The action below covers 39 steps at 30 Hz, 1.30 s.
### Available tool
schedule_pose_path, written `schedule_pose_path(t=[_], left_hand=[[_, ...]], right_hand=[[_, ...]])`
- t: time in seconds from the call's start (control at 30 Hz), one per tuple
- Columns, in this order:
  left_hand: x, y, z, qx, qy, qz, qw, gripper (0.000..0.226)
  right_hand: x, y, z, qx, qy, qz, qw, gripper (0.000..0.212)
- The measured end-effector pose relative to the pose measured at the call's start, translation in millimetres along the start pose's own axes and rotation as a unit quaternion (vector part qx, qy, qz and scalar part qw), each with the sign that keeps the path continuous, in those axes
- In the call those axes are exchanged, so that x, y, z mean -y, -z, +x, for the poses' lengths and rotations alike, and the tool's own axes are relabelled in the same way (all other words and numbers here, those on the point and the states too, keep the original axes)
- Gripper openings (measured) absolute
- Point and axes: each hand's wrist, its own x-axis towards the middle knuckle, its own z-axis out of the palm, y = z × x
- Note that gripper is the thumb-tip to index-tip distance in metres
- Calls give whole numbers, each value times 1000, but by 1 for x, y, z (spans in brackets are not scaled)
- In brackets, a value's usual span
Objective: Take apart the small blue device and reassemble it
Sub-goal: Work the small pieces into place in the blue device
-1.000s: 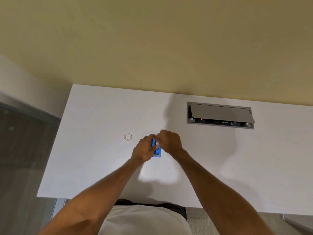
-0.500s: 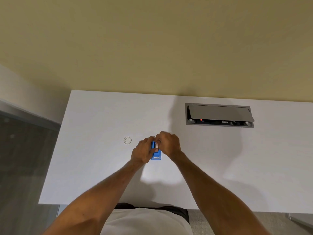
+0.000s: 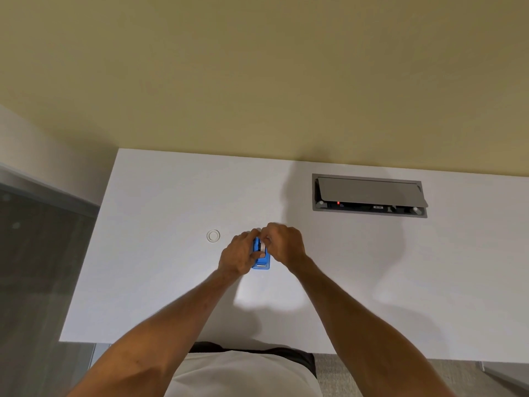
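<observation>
small blue device [image 3: 262, 260] sitting mid-tabletop, toward the near edge | left hand [image 3: 239, 255] curling its fingers around the device's left side | right hand [image 3: 284, 244] pinching a small whitish part at its top | white ring [image 3: 213, 235] lying just left | grey cable hatch [image 3: 369, 196] gaping near the far edge

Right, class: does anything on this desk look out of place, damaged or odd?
Only one thing: the grey lid of the cable box set into the white desk stands tilted open. Both hands, left hand and right hand, grip the blue device normally.
</observation>
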Motion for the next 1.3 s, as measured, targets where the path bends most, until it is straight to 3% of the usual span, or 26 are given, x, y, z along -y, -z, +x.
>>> schedule_pose_path(t=[0.27, 0.5, 0.8, 1.3], left_hand=[[3, 0, 0, 4, 0, -75, 997, 47], [1, -3, -2, -8, 7, -61, 998, 43], [-2, -4, 2, -3, 26, -52, 998, 53], [-3, -2, 2, -16, 9, -69, 997, 39]], right_hand=[[-3, -3, -6, -5, 1, 21, 1000, 32], [-3, -3, -5, -15, 13, 9, 1000, 32], [-3, -5, 0, -24, 10, 34, 999, 36], [-12, -5, -5, -19, 2, 31, 999, 38]])
